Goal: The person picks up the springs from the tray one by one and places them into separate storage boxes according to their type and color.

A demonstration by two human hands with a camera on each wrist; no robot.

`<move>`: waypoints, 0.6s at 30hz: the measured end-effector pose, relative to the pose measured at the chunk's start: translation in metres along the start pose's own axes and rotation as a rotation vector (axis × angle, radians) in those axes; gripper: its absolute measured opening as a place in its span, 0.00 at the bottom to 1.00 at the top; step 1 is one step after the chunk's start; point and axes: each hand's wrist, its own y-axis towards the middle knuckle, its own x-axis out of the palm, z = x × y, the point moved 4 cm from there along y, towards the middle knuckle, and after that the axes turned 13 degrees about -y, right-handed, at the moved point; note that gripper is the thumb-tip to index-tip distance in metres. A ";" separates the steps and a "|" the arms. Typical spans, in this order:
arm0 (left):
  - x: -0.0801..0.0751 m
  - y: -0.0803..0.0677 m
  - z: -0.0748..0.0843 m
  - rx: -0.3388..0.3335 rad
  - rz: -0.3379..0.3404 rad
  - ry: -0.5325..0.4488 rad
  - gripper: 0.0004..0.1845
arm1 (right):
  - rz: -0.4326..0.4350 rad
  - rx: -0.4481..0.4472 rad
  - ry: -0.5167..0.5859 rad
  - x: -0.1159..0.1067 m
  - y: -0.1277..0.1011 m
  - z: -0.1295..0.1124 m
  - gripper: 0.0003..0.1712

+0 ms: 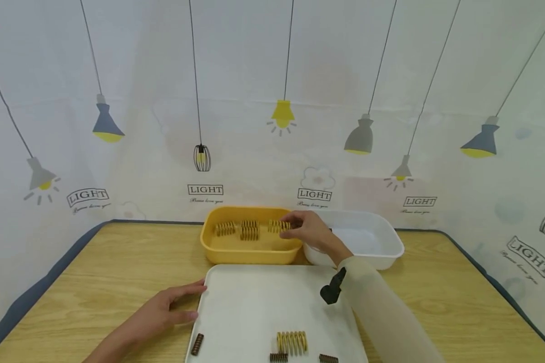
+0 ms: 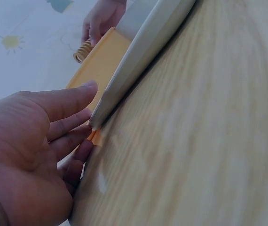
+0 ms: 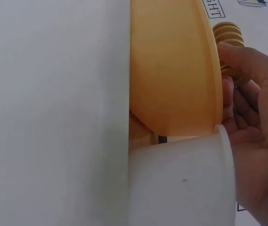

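yellow spring (image 1: 279,226) pinched by right hand (image 1: 310,231) in yellow bin (image 1: 250,250), partly hidden, left hand (image 1: 168,308) flat beside white tray (image 1: 254,302)

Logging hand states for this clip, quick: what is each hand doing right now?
Left hand: open, fingers straight against the white tray edge.
Right hand: holding a yellow spring over the yellow bin.

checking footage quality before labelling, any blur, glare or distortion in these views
Head view: even soft light, sharp, slight wide-angle bowing at the table edges; the right hand holding a yellow spring over the yellow bin is clear. Left wrist view: the left hand is very close and soft, the white tray edge blurred. Right wrist view: the tray fills the left side as a featureless pale area.
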 end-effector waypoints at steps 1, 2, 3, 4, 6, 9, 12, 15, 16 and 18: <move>0.000 0.000 0.000 -0.001 0.000 -0.006 0.27 | 0.001 0.005 -0.027 0.001 0.002 0.001 0.21; 0.001 0.000 0.000 0.005 -0.003 -0.007 0.27 | 0.003 0.008 -0.048 0.001 0.004 0.001 0.20; 0.001 0.000 0.000 -0.005 -0.001 -0.015 0.28 | 0.004 0.010 -0.067 0.001 0.006 0.001 0.20; 0.001 0.000 0.000 -0.004 -0.003 -0.015 0.28 | 0.008 0.012 -0.084 0.001 0.007 0.001 0.20; 0.002 0.000 0.002 0.005 -0.010 -0.019 0.28 | 0.010 0.019 -0.096 0.001 0.009 0.002 0.20; 0.002 0.000 0.003 0.007 -0.017 -0.023 0.28 | 0.001 0.024 -0.121 0.001 0.011 0.002 0.21; 0.001 0.001 0.002 -0.012 -0.009 -0.018 0.28 | -0.012 0.014 -0.144 0.002 0.013 0.000 0.20; 0.000 0.001 0.000 -0.039 0.004 -0.006 0.28 | -0.031 0.008 -0.139 0.003 0.014 -0.004 0.20; 0.000 0.001 0.000 -0.042 0.004 -0.003 0.28 | -0.038 0.008 -0.137 0.003 0.015 -0.004 0.20; 0.001 0.001 -0.001 -0.051 0.001 -0.005 0.28 | -0.054 0.018 -0.135 0.005 0.016 -0.003 0.20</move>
